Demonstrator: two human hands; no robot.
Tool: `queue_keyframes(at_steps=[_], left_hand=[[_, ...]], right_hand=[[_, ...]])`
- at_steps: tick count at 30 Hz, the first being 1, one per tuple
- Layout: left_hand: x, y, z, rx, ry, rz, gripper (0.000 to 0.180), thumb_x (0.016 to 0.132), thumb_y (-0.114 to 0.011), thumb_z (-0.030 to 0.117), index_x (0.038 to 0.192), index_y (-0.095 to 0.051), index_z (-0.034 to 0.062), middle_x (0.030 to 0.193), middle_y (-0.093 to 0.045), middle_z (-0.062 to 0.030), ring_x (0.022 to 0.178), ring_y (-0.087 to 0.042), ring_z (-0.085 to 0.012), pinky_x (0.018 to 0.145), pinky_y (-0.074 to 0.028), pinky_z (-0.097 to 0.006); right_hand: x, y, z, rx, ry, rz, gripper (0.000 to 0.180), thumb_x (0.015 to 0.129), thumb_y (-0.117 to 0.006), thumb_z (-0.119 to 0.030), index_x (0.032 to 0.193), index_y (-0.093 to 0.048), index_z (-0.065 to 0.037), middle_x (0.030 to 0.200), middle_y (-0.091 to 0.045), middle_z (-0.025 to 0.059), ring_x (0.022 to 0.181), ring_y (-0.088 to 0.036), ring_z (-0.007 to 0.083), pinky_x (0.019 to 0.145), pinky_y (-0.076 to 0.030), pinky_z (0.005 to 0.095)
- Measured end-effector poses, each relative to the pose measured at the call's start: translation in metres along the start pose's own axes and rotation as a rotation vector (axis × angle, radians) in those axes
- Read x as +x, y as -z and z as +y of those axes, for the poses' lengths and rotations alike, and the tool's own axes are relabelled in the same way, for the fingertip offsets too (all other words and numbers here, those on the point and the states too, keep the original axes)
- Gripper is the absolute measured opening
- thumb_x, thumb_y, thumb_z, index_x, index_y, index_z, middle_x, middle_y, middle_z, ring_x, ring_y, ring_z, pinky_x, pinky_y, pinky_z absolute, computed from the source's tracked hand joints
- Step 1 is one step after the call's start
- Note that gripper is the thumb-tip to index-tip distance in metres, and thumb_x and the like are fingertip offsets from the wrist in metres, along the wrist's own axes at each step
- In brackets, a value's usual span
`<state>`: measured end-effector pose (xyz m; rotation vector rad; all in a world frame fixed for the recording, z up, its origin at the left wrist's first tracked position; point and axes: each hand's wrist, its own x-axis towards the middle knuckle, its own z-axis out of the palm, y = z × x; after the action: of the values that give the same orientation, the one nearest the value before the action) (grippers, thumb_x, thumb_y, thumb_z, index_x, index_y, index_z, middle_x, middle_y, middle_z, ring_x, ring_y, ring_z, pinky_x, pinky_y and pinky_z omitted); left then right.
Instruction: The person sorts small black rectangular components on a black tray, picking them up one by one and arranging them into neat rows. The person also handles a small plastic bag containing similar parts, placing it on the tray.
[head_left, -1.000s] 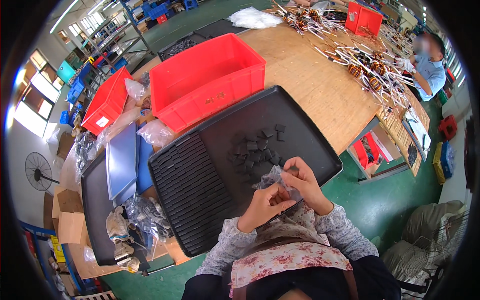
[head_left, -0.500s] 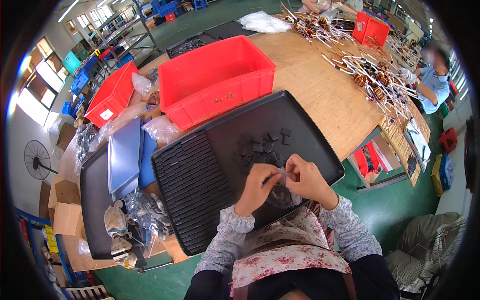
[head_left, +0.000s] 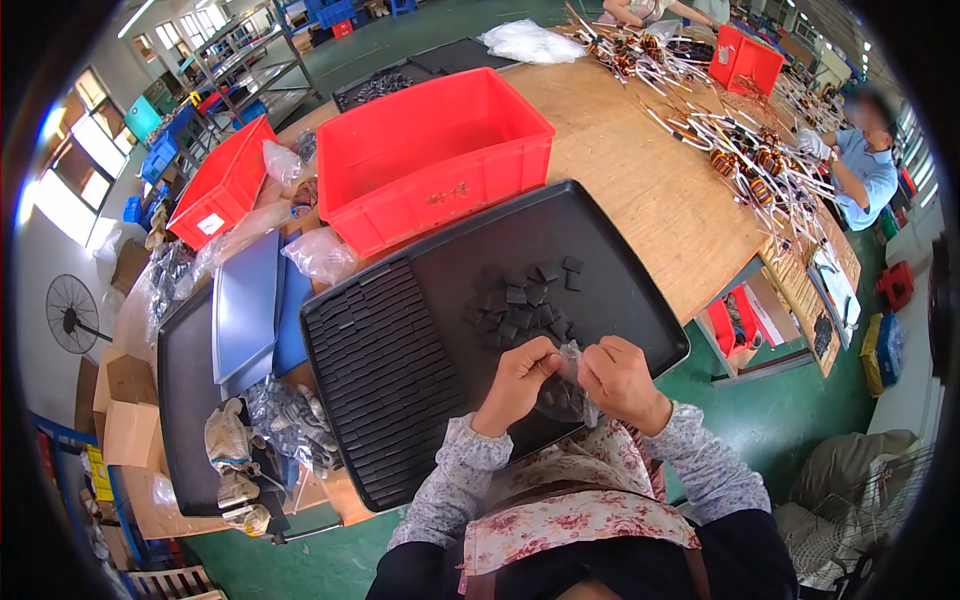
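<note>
Between my two hands is a clear plastic bag (head_left: pixel 566 398) with dark pieces showing through it. My left hand (head_left: pixel 518 385) pinches the bag's neck from one side. My right hand (head_left: pixel 624 382) is closed on the other side of the neck. Both are over the near right part of a black tray (head_left: pixel 590 235). Just beyond my fingers, a loose heap of small black rectangular pieces (head_left: pixel 520 300) lies on the tray. More such pieces, in tight rows (head_left: pixel 380 385), cover the tray's left part.
Behind the tray stands a big red bin (head_left: pixel 435 195), with a smaller red bin (head_left: pixel 225 185) to its left. Blue sheets (head_left: pixel 248 310) and gloves (head_left: pixel 232 450) lie on another black tray (head_left: pixel 190 400). Coils with white wires (head_left: pixel 750 165) are piled at the right, near a person (head_left: pixel 868 165).
My hands have turned into tighter fists around the bag's neck, with the right hand drawn slightly right. The tray and its pieces look unchanged.
</note>
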<state>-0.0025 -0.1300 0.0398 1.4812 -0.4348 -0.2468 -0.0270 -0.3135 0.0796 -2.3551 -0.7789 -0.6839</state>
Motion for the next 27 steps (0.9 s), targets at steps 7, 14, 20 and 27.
queue_keyframes(at_steps=[7,14,20,27], left_hand=[[-0.002,0.009,0.001,0.003,0.018,-0.019,0.020,0.098,-0.058,0.015,0.086,-0.062,0.0008,0.081,-0.062,0.0003,0.081,-0.055,-0.0086,0.078,-0.045,-0.024],[0.001,0.011,0.012,0.097,-0.090,0.152,0.018,0.094,-0.065,0.018,0.090,-0.062,0.0012,0.088,-0.061,-0.0023,0.079,-0.056,-0.0110,0.078,-0.045,-0.025],[-0.024,0.018,0.039,0.274,-0.106,0.053,0.020,0.092,-0.068,0.017,0.090,-0.061,-0.0022,0.079,-0.058,-0.0030,0.069,-0.054,-0.0102,0.063,-0.044,-0.023],[-0.039,-0.004,0.025,-0.177,0.189,-0.059,0.018,0.097,-0.062,0.017,0.089,-0.061,0.0003,0.074,-0.064,-0.0029,0.060,-0.060,-0.0065,0.049,-0.044,-0.019]], right_hand=[[-0.009,-0.008,-0.007,0.497,-0.565,0.055,0.023,0.092,-0.059,-0.009,0.073,-0.051,0.000,0.059,-0.045,0.0076,0.050,-0.042,0.0168,0.046,-0.033,0.0326],[-0.010,0.013,0.003,1.095,-0.814,-0.169,0.017,0.098,-0.054,-0.014,0.085,-0.056,-0.003,0.078,-0.052,-0.0034,0.072,-0.045,0.0044,0.064,-0.037,0.0217],[-0.025,0.011,-0.002,1.352,-0.914,-0.138,0.007,0.096,-0.058,-0.013,0.096,-0.057,-0.006,0.087,-0.057,-0.0038,0.079,-0.049,0.0032,0.071,-0.039,0.0204],[-0.023,0.003,-0.020,1.293,-0.810,-0.164,0.015,0.088,-0.069,-0.005,0.097,-0.058,-0.006,0.086,-0.057,-0.0047,0.076,-0.051,0.0014,0.065,-0.041,0.0173]])
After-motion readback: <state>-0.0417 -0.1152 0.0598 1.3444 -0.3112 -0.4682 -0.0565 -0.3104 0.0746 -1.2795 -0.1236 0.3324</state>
